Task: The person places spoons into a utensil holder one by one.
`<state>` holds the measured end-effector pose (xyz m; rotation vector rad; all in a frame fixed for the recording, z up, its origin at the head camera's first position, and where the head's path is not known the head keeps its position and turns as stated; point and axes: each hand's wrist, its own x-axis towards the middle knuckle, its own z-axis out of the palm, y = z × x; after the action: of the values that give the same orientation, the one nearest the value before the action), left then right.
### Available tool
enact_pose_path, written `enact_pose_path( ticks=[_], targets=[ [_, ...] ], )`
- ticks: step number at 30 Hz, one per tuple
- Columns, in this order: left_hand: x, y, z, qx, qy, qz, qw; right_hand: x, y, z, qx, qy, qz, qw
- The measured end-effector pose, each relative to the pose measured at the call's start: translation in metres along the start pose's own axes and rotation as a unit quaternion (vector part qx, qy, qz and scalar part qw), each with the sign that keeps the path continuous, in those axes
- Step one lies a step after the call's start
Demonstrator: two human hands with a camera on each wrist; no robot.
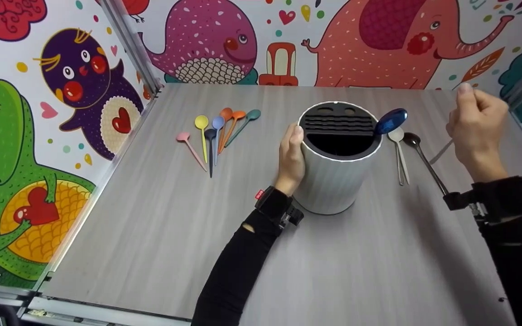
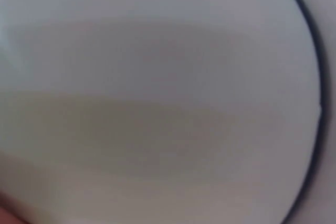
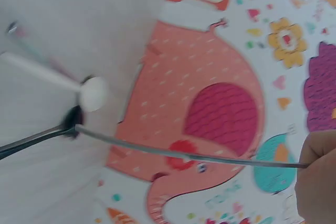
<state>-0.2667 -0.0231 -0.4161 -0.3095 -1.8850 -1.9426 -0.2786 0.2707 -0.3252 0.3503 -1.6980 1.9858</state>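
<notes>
A white cylindrical utensil holder [image 1: 329,185] with a black slotted insert stands upright. My left hand [image 1: 292,156] grips its left side near the rim; the holder's pale wall [image 2: 157,77] fills the left wrist view. A glossy blue spoon [image 1: 391,120] leans out over the holder's right rim. Raised at the right, my right hand [image 1: 483,127] grips a thin grey metal handle [image 3: 194,157], which slants down and left from the fist. What is at its other end is hidden in the hand. Below it on the table lie a dark spoon [image 1: 425,159] and a white spoon [image 1: 398,140].
Several coloured spoons lie fanned out at the left, among them a pink one [image 1: 192,147], a yellow one [image 1: 201,127] and a teal one [image 1: 247,122]. Walls with cartoon animals [image 1: 374,50] bound the table [image 1: 152,240] at the back and sides.
</notes>
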Motion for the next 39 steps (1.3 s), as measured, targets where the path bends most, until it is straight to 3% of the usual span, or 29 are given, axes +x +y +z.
enact_pose_path(
  ticks=[5, 12, 23, 29, 33, 39],
  targets=[
    [0.001, -0.001, -0.002, 0.006, 0.000, 0.004, 1.0000, 0.001, -0.025, 0.021, 0.055, -0.037, -0.023, 0.998],
    [0.001, 0.001, -0.001, 0.007, 0.008, 0.001, 0.9999, 0.000, -0.058, 0.047, 0.065, -0.062, -0.080, 0.993],
    [0.000, 0.000, 0.000, 0.012, 0.005, -0.004, 0.9999, 0.000, -0.094, 0.066, 0.141, -0.072, -0.063, 0.985],
    [-0.001, 0.000, 0.000, -0.015, -0.007, -0.005, 0.9999, -0.001, -0.102, 0.071, 0.207, -0.084, -0.061, 0.973],
    [-0.001, 0.001, 0.000, -0.002, 0.000, -0.008, 1.0000, 0.000, -0.102, 0.071, 0.233, -0.091, -0.049, 0.967],
    [0.000, 0.000, 0.000, 0.006, 0.003, -0.011, 0.9999, -0.002, -0.096, 0.080, 0.230, -0.086, -0.060, 0.967]
  ],
)
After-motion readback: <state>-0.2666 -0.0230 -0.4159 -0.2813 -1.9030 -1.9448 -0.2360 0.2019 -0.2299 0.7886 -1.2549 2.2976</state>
